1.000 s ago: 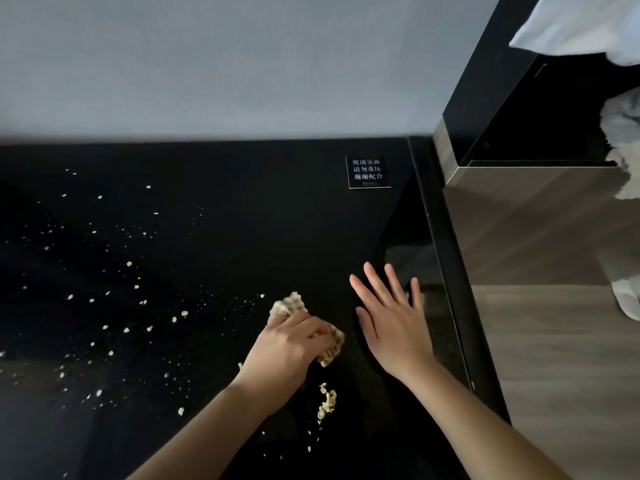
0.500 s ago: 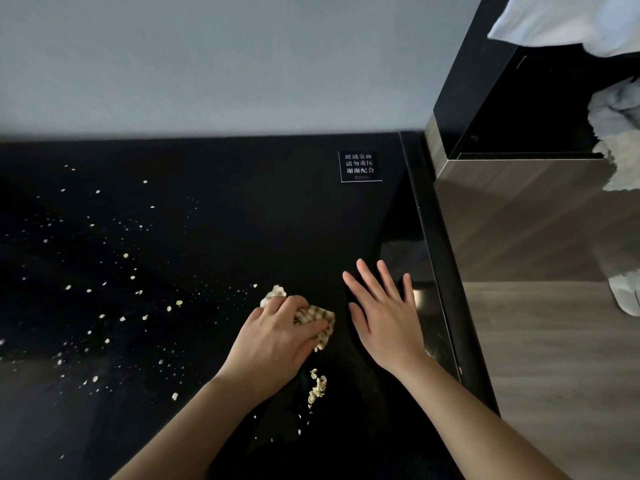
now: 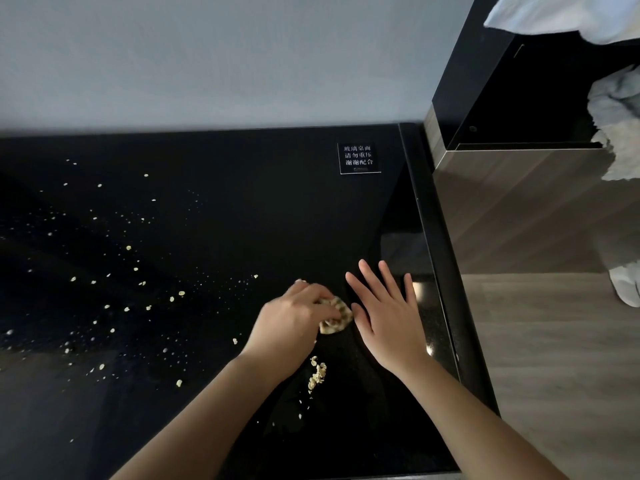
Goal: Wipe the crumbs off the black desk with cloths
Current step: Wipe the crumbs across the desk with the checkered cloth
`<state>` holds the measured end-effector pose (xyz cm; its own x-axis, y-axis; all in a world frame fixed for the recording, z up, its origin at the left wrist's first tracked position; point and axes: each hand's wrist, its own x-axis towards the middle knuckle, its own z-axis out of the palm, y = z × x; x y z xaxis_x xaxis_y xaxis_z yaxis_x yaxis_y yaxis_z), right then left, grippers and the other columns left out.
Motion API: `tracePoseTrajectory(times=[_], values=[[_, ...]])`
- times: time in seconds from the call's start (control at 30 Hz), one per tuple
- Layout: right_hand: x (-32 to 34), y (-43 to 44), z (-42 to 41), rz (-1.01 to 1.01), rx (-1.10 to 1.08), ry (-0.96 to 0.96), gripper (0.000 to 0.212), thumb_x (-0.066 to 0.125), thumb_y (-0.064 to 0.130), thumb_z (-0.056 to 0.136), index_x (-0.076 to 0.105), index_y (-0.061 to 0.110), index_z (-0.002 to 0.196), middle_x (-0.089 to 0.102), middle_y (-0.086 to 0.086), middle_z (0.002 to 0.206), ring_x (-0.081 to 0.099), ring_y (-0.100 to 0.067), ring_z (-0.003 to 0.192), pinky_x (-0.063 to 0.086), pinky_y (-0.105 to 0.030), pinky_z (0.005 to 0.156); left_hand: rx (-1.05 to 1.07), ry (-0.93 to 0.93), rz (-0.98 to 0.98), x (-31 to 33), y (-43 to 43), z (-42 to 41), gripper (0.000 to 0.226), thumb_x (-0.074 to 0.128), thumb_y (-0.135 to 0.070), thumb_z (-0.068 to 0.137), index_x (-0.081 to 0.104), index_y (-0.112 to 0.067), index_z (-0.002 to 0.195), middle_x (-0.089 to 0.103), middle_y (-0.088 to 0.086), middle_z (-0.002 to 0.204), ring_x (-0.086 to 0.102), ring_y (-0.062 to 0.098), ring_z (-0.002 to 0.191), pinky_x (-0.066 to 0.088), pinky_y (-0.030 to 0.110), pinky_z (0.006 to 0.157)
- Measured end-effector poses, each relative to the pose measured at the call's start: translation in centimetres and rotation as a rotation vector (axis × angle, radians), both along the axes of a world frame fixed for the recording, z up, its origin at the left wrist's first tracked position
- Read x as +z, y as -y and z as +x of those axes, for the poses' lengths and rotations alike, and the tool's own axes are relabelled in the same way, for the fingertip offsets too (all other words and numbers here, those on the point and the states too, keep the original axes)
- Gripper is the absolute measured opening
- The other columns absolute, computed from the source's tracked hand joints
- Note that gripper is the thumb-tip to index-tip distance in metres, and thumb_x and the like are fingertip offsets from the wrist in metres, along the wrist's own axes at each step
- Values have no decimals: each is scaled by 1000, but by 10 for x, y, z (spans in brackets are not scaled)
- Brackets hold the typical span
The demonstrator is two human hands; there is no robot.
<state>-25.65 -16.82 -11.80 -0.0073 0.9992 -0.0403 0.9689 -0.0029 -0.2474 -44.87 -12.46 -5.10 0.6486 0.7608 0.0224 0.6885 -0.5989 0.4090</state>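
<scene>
Left forearm (image 3: 214, 403) and right forearm (image 3: 467, 410) were both bare, running up from the bottom edge and angling toward each other. The left hand (image 3: 294, 320) was curled, knuckles on top, fingers bunched round a cloth (image 3: 334, 315), and it looked kinda blurry. The right hand (image 3: 388, 317) lay palm down just beside it, fingers straight and slightly spread, thumb toward the left hand.

cloth (image 3: 337, 315) — mostly under left hand (image 3: 291, 322) | white fabric (image 3: 554, 15) — cut off
</scene>
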Motion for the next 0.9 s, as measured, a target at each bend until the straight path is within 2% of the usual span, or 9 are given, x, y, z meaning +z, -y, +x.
tracePoseTrajectory(times=[0.07,0.23,0.37,0.5,0.57,0.63,0.7,0.8,0.9], values=[[1,0,0,-10,-3,8,50,25,43,99,32,35,148,22,8,160,7,-20,150,14,-56,118,-57,-3,-2,-5,7,9,42,77,5,61,74,-30,84,65,-11,103,62,11,95,54,23,53],[1,8,-2,-21,-24,26,50,21,43,100,26,36,150,19,7,161,6,-21,150,11,-56,119,-136,77,-42,-16,30,-25,38,72,6,63,72,-29,80,65,-15,107,59,5,106,51,19,73],[1,28,-11,1,-59,30,50,26,42,100,30,35,149,22,5,160,11,-24,150,12,-56,118,-134,69,-33,-19,34,-64,31,56,-4,73,72,-31,79,65,-19,106,57,3,107,54,22,70],[2,52,-22,1,-119,64,49,28,40,100,31,35,149,23,6,160,10,-23,150,13,-57,118,-155,81,-24,-15,26,-68,36,69,2,68,73,-30,84,66,-18,107,56,6,107,55,27,72],[3,59,-27,4,-183,65,49,28,39,100,33,34,149,25,6,159,13,-23,149,15,-58,117,-183,121,-26,-10,27,-52,35,64,0,70,73,-29,86,66,-17,108,56,8,106,53,27,76],[4,65,-31,-6,-252,73,50,26,40,100,34,34,148,25,5,159,14,-23,149,15,-58,117,-263,147,-20,-9,36,-32,34,62,-3,71,74,-31,87,67,-17,109,57,12,109,51,30,82],[4,70,-32,-19,-303,80,50,24,41,100,33,34,148,23,6,160,12,-22,149,13,-58,117,-371,124,-19,-14,52,-20,34,68,-4,70,72,-34,86,66,-19,110,56,13,113,48,36,93],[3,79,-35,-16,-333,79,50,24,41,99,33,35,148,23,6,159,12,-23,149,13,-59,117,-409,100,-23,-24,62,-31,39,73,-3,65,70,-37,84,64,-22,112,54,10,118,42,40,102],[3,84,-39,1,-344,68,51,28,38,98,34,34,148,26,4,159,14,-25,149,14,-61,116,-399,124,12,-29,58,-67,30,55,-9,75,70,-35,81,66,-22,111,53,8,117,38,34,105]])
